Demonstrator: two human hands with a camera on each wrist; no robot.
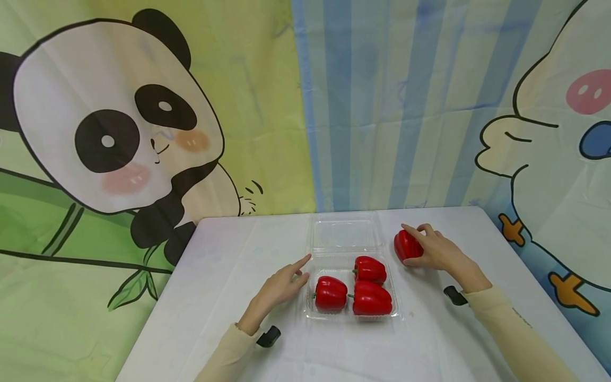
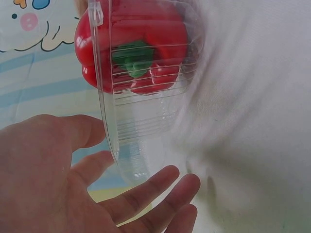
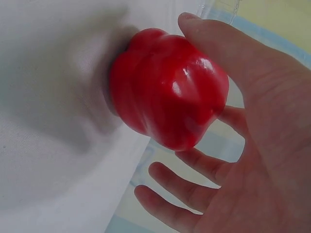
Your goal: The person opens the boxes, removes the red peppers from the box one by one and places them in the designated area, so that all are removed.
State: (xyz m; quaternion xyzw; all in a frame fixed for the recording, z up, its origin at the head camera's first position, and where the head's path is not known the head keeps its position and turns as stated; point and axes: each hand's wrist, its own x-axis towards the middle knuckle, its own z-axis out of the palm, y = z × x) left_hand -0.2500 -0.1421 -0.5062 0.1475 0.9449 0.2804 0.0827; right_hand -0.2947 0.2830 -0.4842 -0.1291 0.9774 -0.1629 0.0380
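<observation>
Head view showed a white table [image 1: 191, 297] with a clear plastic box [image 1: 329, 262] on it. Its clear lid [image 1: 345, 235] lay spread out on the far side. Three red peppers sat in the box: a left pepper [image 1: 330, 293], a back pepper [image 1: 370, 269] and a front pepper [image 1: 372, 298]. Back and front sat together on the right side, and all three green stems pointed left.

To the right of the box was one more pepper, the loose pepper [image 1: 407, 247]. The right hand [image 1: 436, 252] held it, with the thumb on one side and fingers on the other. It was close over the table or on it; I could not tell which.

The left hand [image 1: 280, 285] was at the left edge of the box, gripping nothing, with its fingers spread. Its thumb and pointing finger were right by the rim, but I could not tell if they touched it.

Behind the table hung a cloth [image 1: 260, 106] with a big panda [image 1: 62, 69] on it.
</observation>
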